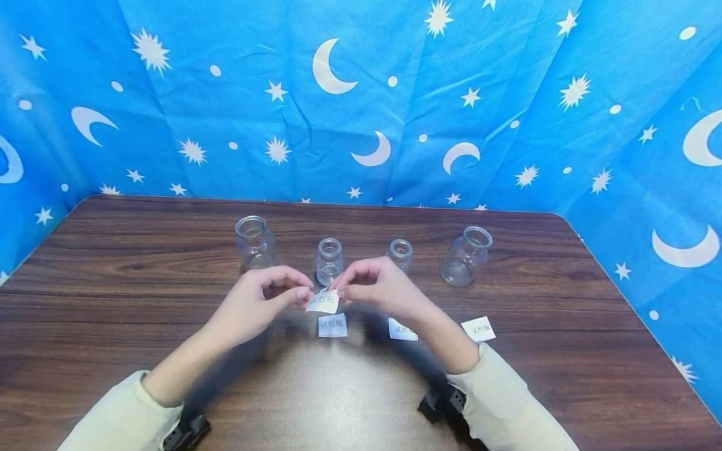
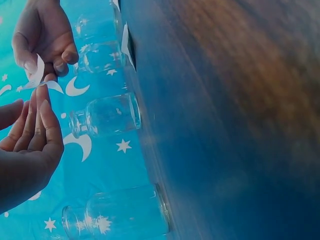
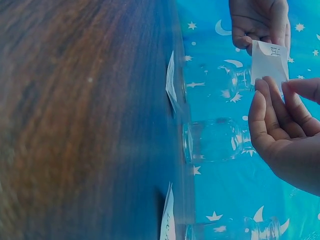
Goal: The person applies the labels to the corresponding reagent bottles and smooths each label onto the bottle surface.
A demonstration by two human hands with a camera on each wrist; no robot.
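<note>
Both hands meet above the table's middle at a small white paper label (image 1: 323, 301) with handwritten characters. My left hand (image 1: 255, 308) pinches its left side between thumb and fingertips. At the opposite edge, the right hand (image 1: 389, 289) holds it with thumb and index finger. Two curled white layers of the label (image 2: 39, 72) spread apart at the fingertips in the left wrist view. Just behind the hands stands a small open glass bottle (image 1: 329, 260). Another small glass bottle (image 1: 401, 249) is partly hidden by the right hand.
Larger glass bottles stand at left (image 1: 255, 241) and right (image 1: 467, 257). On the wooden table (image 1: 350, 394) lie more written labels: one under the held label (image 1: 333, 326), one by the right wrist (image 1: 402, 330), one farther right (image 1: 478, 329). A blue patterned cloth (image 1: 361, 113) hangs behind.
</note>
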